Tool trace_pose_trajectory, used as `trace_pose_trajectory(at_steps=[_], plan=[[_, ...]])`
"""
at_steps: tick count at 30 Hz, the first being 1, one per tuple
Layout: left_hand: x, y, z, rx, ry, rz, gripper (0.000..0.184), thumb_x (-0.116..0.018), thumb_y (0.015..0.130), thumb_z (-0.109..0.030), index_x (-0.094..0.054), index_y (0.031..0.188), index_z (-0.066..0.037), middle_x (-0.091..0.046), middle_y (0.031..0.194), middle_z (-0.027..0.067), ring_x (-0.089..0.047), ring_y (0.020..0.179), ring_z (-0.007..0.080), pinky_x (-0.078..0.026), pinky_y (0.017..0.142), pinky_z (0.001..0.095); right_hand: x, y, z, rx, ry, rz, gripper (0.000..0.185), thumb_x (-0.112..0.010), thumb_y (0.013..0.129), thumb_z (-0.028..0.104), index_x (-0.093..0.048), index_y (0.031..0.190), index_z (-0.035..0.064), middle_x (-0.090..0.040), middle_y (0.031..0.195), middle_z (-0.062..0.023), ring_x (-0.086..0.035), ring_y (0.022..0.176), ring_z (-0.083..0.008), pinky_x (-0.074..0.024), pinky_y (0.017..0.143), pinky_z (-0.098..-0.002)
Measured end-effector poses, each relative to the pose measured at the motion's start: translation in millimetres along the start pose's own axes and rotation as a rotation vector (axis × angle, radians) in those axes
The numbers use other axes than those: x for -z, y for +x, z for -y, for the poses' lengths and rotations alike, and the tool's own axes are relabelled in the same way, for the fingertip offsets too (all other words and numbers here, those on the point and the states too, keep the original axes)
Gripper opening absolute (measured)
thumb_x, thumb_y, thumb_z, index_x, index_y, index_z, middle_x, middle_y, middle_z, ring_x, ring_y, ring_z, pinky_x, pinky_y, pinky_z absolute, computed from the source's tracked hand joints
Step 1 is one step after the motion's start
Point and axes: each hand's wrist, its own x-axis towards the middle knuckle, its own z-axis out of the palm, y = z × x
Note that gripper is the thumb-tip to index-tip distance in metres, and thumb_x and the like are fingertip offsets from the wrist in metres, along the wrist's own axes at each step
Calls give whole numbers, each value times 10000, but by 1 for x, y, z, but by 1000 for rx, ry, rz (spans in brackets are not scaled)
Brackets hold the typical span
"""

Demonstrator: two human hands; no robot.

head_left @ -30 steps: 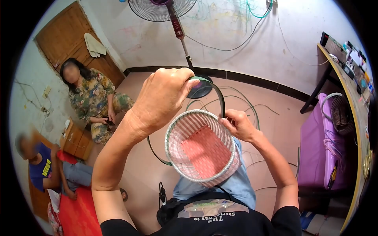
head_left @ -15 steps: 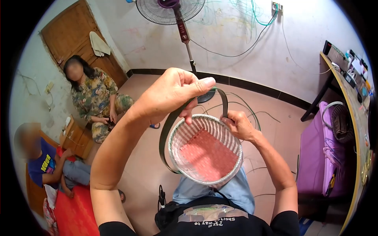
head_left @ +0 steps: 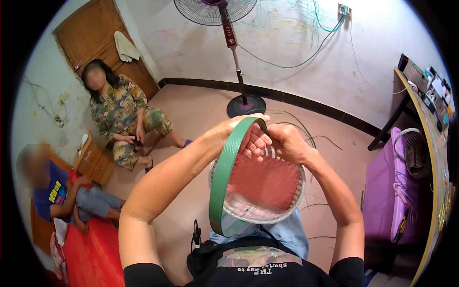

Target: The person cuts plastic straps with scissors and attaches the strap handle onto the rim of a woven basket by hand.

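A round woven basket (head_left: 264, 184) with a red base and pink-and-white checked sides rests above my lap, its opening facing up. A wide green strap (head_left: 226, 174) arches over its left side, up to the far rim. My left hand (head_left: 251, 136) is at the strap's upper end, fingers spread over the basket's far part. Close beside it, my right hand (head_left: 288, 143) has its fingers curled at the far rim, where the strap comes down; the fingertips are partly hidden.
Green strips (head_left: 306, 131) lie on the floor beyond the basket, near a standing fan (head_left: 246, 104). Two people (head_left: 119, 107) sit at the left. A purple box (head_left: 382, 186) and a cluttered desk (head_left: 415, 103) stand at the right.
My left hand has come down and right, beside my right hand, its fingers opening. The strap has swung to the left side of the basket, showing its green face.
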Motion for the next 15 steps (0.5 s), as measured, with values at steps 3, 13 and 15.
trace_pose_trajectory(at_steps=[3, 13, 15], plan=[[13, 3, 13, -45, -158, 113, 376, -616, 880, -382, -625, 872, -6, -601, 669, 59, -600, 605, 187, -561, 741, 382, 0, 1, 1, 38, -91, -6, 219, -596, 786, -4, -626, 993, 60, -634, 821, -172, -614, 796, -377, -485, 661, -445], [11, 38, 40, -193, -320, 101, 226, -567, 878, -225, -548, 761, -33, -572, 650, 84, -575, 543, 199, -555, 567, 362, -19, -16, -4, -85, -175, -26, 299, -612, 758, -8, -601, 1052, 45, -592, 823, -126, -590, 812, -352, -483, 690, -434], [6, 40, 44, -222, -376, 90, 212, -556, 883, -205, -540, 772, -25, -558, 641, 89, -558, 532, 203, -556, 571, 379, -20, -17, -9, -115, -200, 6, 284, -607, 742, -15, -595, 1020, 40, -589, 816, -127, -577, 804, -352, -473, 689, -439]])
